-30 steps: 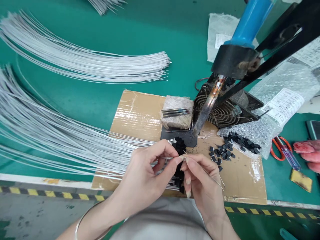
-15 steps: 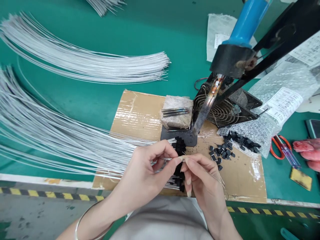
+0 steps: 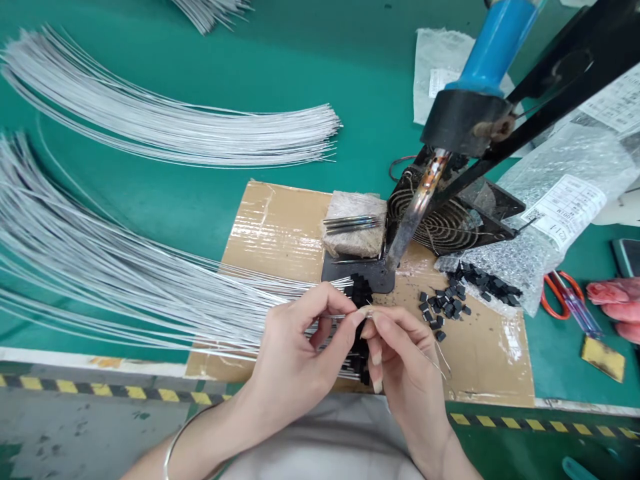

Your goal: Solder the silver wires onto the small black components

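Note:
My left hand [image 3: 303, 350] is closed, with thumb and forefinger pinching a thin grey wire near its end. Its tip meets the fingertips of my right hand [image 3: 413, 363], which pinch a thin, bent metallic wire [image 3: 444, 360] whose loose length trails out to the right. What lies exactly between the touching fingertips is too small to make out. Beneath both hands lies a bundle of grey wires [image 3: 200, 287], its right ends fitted with a row of small black connectors [image 3: 361, 290]. The bundle rests partly on a cardboard sheet [image 3: 280, 213].
A soldering iron [image 3: 417, 207] on a black stand angles down above a fan [image 3: 450, 223]. Beside it, metal rods lie on a fibrous block [image 3: 355, 240]. Loose black connectors [image 3: 445, 303] sit rightward, near scissors [image 3: 555, 300]. Another wire bundle [image 3: 200, 130] lies behind.
Both hands stay pinched together at nearly the same spot. My left wrist has shifted slightly right, and the trailing wire by my right hand has moved a little left and up.

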Demonstrator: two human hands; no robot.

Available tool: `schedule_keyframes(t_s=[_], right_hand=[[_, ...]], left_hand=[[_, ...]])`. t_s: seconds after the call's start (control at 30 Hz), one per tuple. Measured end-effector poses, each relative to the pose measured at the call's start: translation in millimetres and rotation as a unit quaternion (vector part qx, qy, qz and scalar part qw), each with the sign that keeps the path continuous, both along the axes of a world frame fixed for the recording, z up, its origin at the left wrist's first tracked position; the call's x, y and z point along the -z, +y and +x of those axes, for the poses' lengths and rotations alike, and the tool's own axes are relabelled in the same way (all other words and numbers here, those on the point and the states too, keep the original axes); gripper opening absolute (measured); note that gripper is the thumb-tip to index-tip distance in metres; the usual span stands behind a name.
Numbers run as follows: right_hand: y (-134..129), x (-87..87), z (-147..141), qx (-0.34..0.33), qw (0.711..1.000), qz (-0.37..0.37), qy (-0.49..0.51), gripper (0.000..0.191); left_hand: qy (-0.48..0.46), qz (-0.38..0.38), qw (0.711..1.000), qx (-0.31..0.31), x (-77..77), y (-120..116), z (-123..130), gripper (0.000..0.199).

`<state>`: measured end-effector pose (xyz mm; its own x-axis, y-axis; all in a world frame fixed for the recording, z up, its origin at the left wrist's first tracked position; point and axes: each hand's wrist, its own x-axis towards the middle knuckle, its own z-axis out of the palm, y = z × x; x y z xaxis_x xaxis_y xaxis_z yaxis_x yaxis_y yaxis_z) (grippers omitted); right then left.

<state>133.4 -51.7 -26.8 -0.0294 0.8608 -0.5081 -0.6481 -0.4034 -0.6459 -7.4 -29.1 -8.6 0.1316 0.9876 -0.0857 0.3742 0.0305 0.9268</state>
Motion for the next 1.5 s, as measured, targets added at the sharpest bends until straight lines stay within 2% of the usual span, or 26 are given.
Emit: schedule_keyframes(t_s=[0.1,0.23,0.53,0.7,0.9,1.27,1.37,1.5], right_hand=[[-0.3,-0.9,-1.9,0.011,1.0,0.003,-0.005,0.012],[-1.1,-2.0,-3.5,0.017,1.0,0.01,-0.013,0.01],[-2.6,0.5,-2.5,0.018,0.999,0.032,-0.036,0.009],[-5.4,3.7,1.1,0.0,0.998,0.052,-0.047,0.017],[-8.0,6.4,-0.4,0.005,0.995,0.047,-0.083,0.006],[-5.7,3.6,1.1,0.007,0.996,0.042,-0.082,0.007],[-4.2,2.6,1.7,0.005,0.996,0.043,-0.073,0.009],[0.2,0.9,2.3,-0.002,1.0,0.027,-0.014,0.014]], left_hand=[[-0.011,0.01,1.0,-0.008,3.6,-2.5,2.7,0.016],[-0.036,-0.013,0.999,-0.015,6.7,-5.3,2.6,0.015],[-0.08,-0.058,0.995,-0.028,1.6,-2.7,3.9,0.015],[-0.089,-0.048,0.994,-0.042,2.9,-0.9,1.8,0.015],[-0.059,-0.016,0.997,-0.041,3.0,-0.8,1.8,0.015],[-0.056,0.022,0.997,-0.038,5.3,-5.9,1.2,0.014],[-0.049,0.022,0.998,-0.036,3.8,-5.3,1.8,0.014],[-0.043,0.026,0.998,-0.03,3.7,-5.4,2.9,0.015]])
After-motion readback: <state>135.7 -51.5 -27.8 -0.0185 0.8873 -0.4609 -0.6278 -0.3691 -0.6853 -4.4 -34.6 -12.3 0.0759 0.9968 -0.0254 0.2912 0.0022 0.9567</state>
